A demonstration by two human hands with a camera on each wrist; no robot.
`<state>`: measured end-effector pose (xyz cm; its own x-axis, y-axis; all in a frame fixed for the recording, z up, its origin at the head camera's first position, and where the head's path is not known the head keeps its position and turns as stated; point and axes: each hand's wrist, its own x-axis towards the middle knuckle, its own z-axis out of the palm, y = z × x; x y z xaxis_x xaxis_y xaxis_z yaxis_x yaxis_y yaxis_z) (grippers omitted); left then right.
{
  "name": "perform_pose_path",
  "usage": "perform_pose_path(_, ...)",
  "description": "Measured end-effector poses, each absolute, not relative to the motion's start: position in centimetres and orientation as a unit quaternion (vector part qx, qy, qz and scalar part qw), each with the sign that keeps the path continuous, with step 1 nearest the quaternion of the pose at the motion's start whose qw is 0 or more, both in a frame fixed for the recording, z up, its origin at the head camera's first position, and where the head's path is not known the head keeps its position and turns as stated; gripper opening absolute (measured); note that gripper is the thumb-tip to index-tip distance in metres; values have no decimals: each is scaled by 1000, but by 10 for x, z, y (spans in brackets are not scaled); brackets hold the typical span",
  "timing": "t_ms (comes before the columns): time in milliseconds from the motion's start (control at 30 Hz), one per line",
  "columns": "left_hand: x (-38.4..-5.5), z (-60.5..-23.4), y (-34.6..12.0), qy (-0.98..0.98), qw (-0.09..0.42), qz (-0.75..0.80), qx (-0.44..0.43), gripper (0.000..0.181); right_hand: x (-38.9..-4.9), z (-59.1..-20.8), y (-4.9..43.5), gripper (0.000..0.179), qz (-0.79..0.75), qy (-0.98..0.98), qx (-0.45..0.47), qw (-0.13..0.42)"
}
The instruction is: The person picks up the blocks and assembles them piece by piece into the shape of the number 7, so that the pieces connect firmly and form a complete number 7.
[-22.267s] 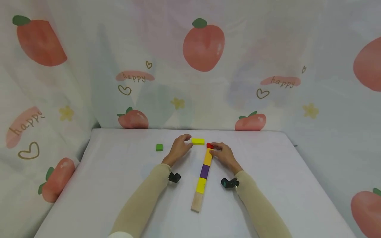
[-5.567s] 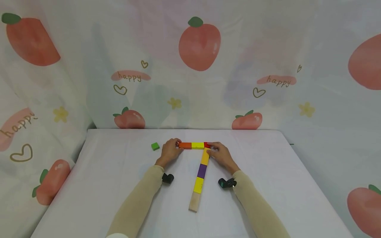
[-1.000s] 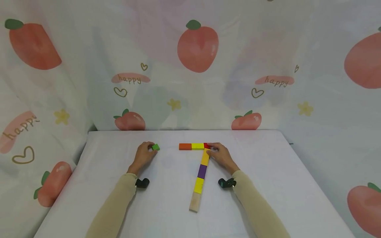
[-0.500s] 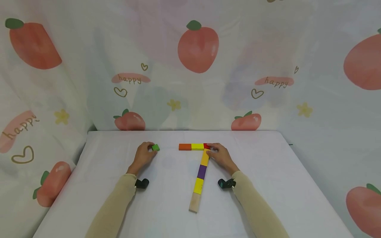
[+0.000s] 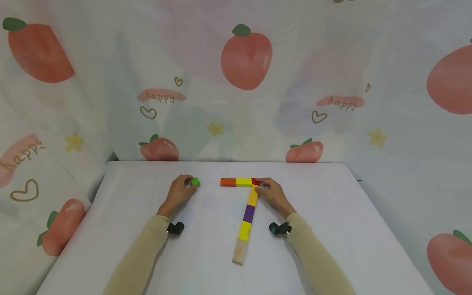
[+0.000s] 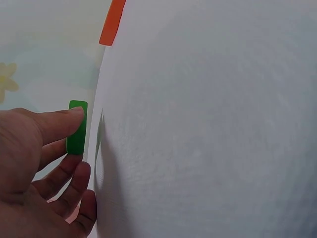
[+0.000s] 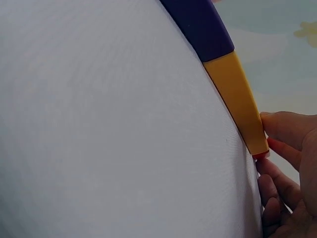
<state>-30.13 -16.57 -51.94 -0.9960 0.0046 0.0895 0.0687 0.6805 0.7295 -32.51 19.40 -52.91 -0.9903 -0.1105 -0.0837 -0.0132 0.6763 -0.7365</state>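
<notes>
In the head view my left hand (image 5: 178, 190) pinches a small green block (image 5: 196, 182) between thumb and fingers at the back left. The left wrist view shows the green block (image 6: 77, 127) beside the cloth's outline, a narrow gap between them. My right hand (image 5: 274, 194) is at the corner of a row of blocks. Its index finger partly covers the red block (image 5: 254, 180), while its thumb presses the side of the orange-yellow block (image 7: 240, 101). Left of the red block lie a yellow block (image 5: 243, 182) and an orange block (image 5: 228, 182), end to end.
From the corner a purple block (image 5: 248, 214), a yellow block (image 5: 244, 230) and a plain wooden block (image 5: 239, 251) run toward the front in line. All lie on a white cloth-covered table (image 5: 313, 262). A peach-patterned curtain (image 5: 199, 49) hangs behind and at the sides.
Since several seconds ago, my left hand has left the orange block and taken hold of the green one. In the last half second it shifted slightly right with it. My right hand stays at the corner.
</notes>
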Motion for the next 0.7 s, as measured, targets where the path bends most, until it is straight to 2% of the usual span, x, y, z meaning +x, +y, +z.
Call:
perform_pose_path(400, -292, -523, -157, -920, 40, -389, -30, 38, -319, -538, 192, 45, -404, 912, -26, 62)
perform_pose_path(700, -301, -513, -160, -912, 51, -403, -51, 38, -323, -531, 193, 45, -394, 918, -28, 48)
